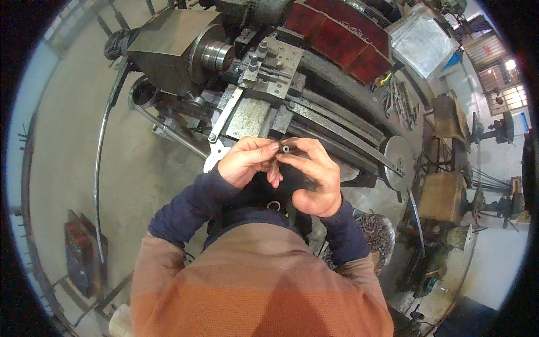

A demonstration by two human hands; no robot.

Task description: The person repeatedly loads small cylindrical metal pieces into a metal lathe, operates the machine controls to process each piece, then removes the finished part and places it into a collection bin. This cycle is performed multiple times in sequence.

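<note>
My two hands meet in front of my chest, just on the near side of a lathe (247, 115). Between them is a small round metal piece with a hole through its end, like a short tube or bushing (286, 149). The thumb and fingers of my left hand (246, 161) pinch at its left side. My right hand (319, 174) curls its thumb and fingers around it from the right. The fingers hide most of the piece, so its length cannot be seen. Beyond my hands stand the lathe's tool post (255, 66) and its bright spindle nose (218, 56).
Wrenches (400, 104) lie on the bench at right, near a dark red tray (342, 39). A round handwheel or disc (397, 156) sits at the lathe's right end. A container of metal bits (375, 236) stands by my right elbow. A long rod (101, 163) rises at left.
</note>
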